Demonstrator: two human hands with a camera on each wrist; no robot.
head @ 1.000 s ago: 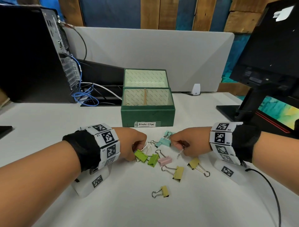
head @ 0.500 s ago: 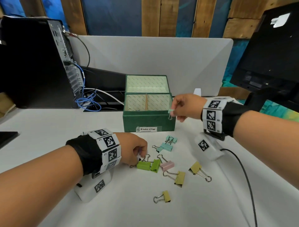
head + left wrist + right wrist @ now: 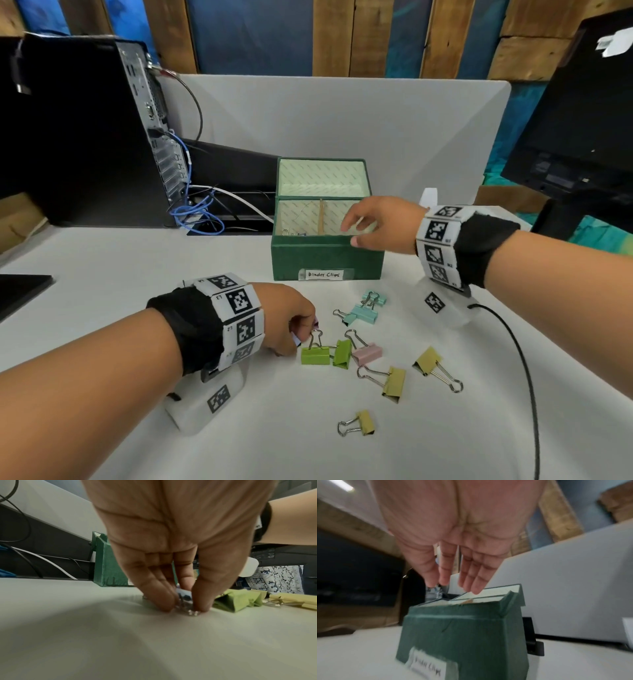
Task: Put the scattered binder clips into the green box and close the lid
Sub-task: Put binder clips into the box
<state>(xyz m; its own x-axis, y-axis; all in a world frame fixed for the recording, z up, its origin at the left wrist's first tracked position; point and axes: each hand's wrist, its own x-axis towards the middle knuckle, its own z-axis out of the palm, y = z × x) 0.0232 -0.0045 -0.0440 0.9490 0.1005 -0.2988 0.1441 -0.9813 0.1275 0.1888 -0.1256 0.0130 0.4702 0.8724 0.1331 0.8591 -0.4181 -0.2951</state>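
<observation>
The green box (image 3: 327,255) stands open, its lid (image 3: 322,178) tipped up behind it. Above the box's right compartment hangs the right hand (image 3: 382,224), fingers loosely spread and holding nothing. In front of the box, the left hand (image 3: 286,320) pinches the wire handles of a pale purple binder clip (image 3: 184,599) against the white table (image 3: 102,274). The scattered binder clips (image 3: 363,353) lie just right of that hand
</observation>
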